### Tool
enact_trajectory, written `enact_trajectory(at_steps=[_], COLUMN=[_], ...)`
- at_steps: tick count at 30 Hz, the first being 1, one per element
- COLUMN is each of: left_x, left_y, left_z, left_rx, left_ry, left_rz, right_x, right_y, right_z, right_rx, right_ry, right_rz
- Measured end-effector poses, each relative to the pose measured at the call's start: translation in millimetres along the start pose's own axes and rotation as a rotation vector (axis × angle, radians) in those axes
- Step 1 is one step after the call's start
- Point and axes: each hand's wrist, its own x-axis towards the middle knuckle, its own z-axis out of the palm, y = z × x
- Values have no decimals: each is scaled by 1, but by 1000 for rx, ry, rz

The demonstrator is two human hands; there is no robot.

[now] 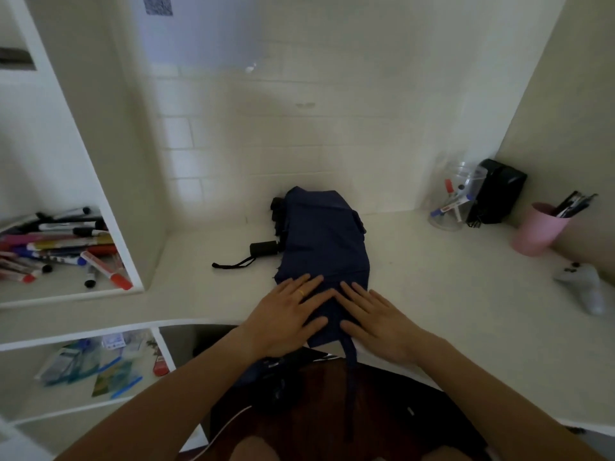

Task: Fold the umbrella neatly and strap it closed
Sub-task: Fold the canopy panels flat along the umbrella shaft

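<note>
The navy umbrella (324, 237) is lying collapsed on the white counter (432, 277), its canopy fabric flattened into a rough rectangle running from the near edge toward the tiled back wall. The black handle (263, 248) is protruding from the left side of the fabric, with its wrist loop (233, 263) trailing on the counter surface. A narrow navy strap (350, 377) is hanging from the near end of the canopy over the counter edge.

Both hands are lying flat on the near end of the fabric, fingers straight and slightly spread, pressing down. The left hand (284, 314) is covering the left portion; a gold ring (301, 292) is showing on one finger. The right hand (376, 322) is covering the right portion. The fingertips of the two hands are sitting just beside each other at the centre of the fabric.

At the right rear of the counter, a clear jar (454, 202) holding markers is standing beside a black case (497, 197). A pink cup (539, 229) containing pens is standing near the right wall, with a white controller (584, 287) lying nearer. On the left, a shelf (66, 294) is holding a pile of markers (60, 251).
</note>
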Motion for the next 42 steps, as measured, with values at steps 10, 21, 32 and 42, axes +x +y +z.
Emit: enact_trajectory(at_steps=[10, 21, 32, 42], left_x=[-10, 113, 112, 48], left_y=[-22, -63, -43, 0], left_z=[-20, -71, -101, -109], left_rx=[-322, -1064, -1424, -1186], left_ry=[-25, 448, 437, 560], left_rz=[-118, -858, -833, -654], right_x=[5, 89, 78, 24], right_y=[11, 39, 39, 27], right_z=[-43, -124, -139, -117], right_rx=[382, 1060, 1260, 846], right_ry=[297, 483, 552, 656], right_rz=[9, 422, 236, 64])
